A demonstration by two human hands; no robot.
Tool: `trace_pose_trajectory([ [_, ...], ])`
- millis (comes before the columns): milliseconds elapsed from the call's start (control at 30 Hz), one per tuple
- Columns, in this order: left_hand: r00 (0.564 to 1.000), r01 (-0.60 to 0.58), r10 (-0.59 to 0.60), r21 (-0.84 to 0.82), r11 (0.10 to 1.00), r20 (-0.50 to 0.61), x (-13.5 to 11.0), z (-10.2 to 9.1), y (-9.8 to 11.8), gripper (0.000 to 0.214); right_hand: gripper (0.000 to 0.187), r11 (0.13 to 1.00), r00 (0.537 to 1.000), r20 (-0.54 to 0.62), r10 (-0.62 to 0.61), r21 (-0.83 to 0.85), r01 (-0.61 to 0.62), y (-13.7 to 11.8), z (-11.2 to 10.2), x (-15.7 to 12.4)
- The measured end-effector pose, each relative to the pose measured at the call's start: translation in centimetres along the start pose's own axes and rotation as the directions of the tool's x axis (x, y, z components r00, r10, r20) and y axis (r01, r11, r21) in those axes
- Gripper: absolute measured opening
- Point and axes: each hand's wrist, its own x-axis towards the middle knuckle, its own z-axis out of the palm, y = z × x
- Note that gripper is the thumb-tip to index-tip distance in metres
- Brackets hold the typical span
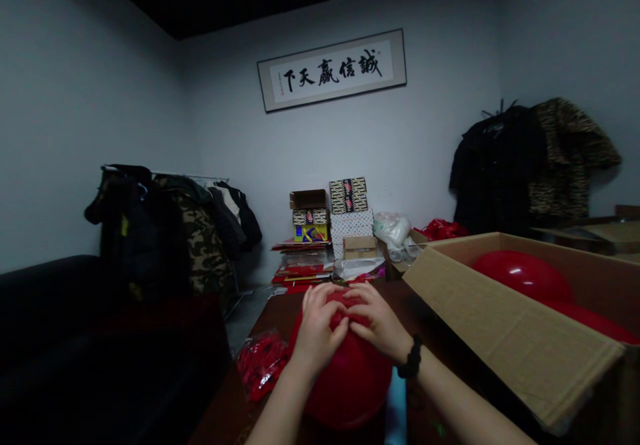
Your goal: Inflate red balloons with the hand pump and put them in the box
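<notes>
A red inflated balloon [350, 382] rests on the dark wooden table [273, 318] low in the middle of the view. My left hand [317, 328] grips its top from the left with the fingers curled over it. My right hand [377, 322], with a black bead bracelet [413, 358] at the wrist, pinches the same top part from the right. The fingertips of both hands meet over the balloon's neck, which they hide. A bag of red uninflated balloons [263, 362] lies on the table just left of my left forearm.
A large open cardboard box [500, 318] with red inflated balloons [523, 275] inside stands at the right. Stacked boxes [333, 222] and red papers sit at the table's far end. A dark sofa [75, 338] is at the left, with coats hanging behind it and at the right.
</notes>
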Motion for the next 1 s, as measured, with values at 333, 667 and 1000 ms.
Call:
trace_pose_trajectory([
  [333, 1.0, -0.004, 0.004, -0.011, 1.0, -0.001, 0.9, 0.1, 0.9, 0.016, 0.011, 0.997, 0.99, -0.12, -0.073, -0.037, 0.068, -0.4, -1.8, 0.4],
  [667, 0.997, -0.082, 0.082, 0.08, 0.993, 0.004, 5.5, -0.3, 3.5, 0.027, 0.013, 0.972, 0.976, -0.114, -0.188, -0.165, 0.168, -0.5, -9.4, 3.4],
  [1000, 0.981, -0.194, 0.186, 0.165, 0.967, 0.062, 9.7, 3.5, 6.3, 0.071, 0.011, 0.871, 0.962, -0.046, -0.27, -0.436, 0.224, -0.6, -16.5, 2.2],
])
